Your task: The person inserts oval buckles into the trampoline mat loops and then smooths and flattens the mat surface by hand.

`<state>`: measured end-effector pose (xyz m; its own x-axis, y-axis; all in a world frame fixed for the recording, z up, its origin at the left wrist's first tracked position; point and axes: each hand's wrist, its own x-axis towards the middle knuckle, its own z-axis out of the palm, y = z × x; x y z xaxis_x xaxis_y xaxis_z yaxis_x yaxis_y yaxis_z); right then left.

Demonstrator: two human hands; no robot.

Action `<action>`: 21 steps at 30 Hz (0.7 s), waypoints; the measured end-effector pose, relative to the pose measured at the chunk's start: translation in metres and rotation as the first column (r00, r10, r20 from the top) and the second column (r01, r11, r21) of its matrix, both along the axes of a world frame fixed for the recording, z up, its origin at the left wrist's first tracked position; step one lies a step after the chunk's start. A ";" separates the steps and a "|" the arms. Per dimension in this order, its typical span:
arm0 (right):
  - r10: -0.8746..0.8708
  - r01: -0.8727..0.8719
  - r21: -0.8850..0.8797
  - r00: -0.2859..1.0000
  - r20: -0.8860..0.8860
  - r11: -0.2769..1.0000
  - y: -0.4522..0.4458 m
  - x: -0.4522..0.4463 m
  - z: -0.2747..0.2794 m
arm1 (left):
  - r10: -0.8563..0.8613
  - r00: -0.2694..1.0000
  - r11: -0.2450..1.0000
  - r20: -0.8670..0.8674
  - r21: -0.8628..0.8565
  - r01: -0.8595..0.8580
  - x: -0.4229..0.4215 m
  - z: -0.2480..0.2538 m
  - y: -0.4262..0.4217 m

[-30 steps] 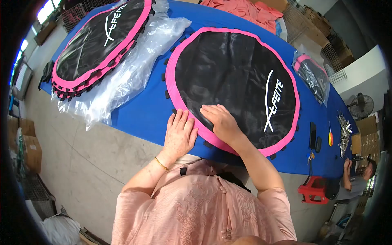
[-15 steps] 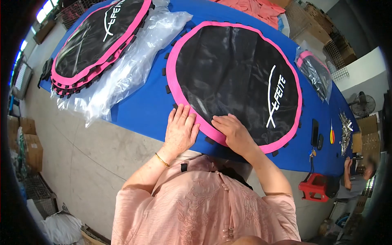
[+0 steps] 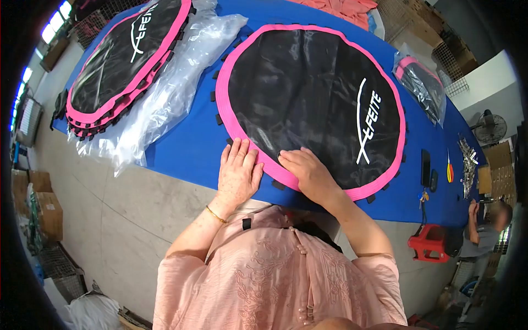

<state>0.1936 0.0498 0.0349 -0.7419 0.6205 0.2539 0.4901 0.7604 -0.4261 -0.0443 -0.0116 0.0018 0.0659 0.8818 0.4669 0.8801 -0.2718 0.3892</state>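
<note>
A round black mat (image 3: 313, 104) with a pink border and white lettering lies flat on the blue table (image 3: 176, 165). My left hand (image 3: 238, 173) rests palm down on the pink border at the mat's near left edge, fingers stretched out. To its right, my right hand (image 3: 309, 171) lies on the near edge, its fingertips on the black mesh and its fingers extended. Neither hand holds anything. Small black tabs stick out around the mat's rim. Further left, a stack of similar mats (image 3: 118, 69) lies on clear plastic bags (image 3: 159, 104).
A bagged mat (image 3: 422, 82), a phone (image 3: 425, 168), a yellow-and-red tool (image 3: 450, 171) and a pile of metal parts (image 3: 467, 165) lie on the right. Pink cloth (image 3: 346, 11) is at the far edge. Beyond a red stool (image 3: 428, 243) another person (image 3: 484, 234) sits.
Both hands stay on the near edge; my right hand has shifted slightly right along the mat since the earliest frame. The view has moved a little.
</note>
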 end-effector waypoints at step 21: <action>-0.020 0.020 -0.003 0.999 0.050 1.000 -0.011 0.009 0.013 | -0.002 1.000 1.000 0.025 -0.002 0.002 -0.002 0.001 0.001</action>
<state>0.2025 0.0388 0.0481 -0.7409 0.6363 0.2147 0.5260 0.7487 -0.4035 -0.0465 -0.0109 0.0025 0.0559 0.8825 0.4670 0.8697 -0.2728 0.4114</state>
